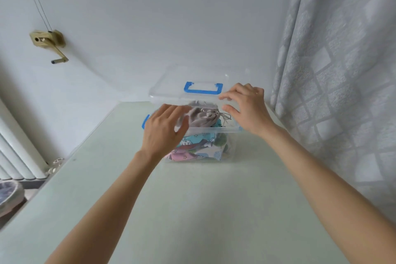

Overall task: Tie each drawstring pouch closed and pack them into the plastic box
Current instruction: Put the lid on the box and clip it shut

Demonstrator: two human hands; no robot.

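Closing out, by the look of it: you're bringing the clear lid (188,85) with the blue handle (203,88) down over the plastic box (199,148) at centre frame, so packing is looking finished and lidding is what's left. The grey pouch (201,117) is sitting on top with its cord (225,117) knotted and sticking out toward the right; the printed pouches (192,148) are lying beneath it, their ties hidden from here. Your left hand (165,130) is resting on the near left of the lid, fingers straight and spread, pressing flat rather than gripping. Your right hand (244,107) is pinching the lid's right edge, thumb below and curled fingers above. Lid is tilting, far side high, so it's not seated; the blue side clip (145,121) at left isn't latched yet. No pouches are showing loose on the pale green table (192,210)
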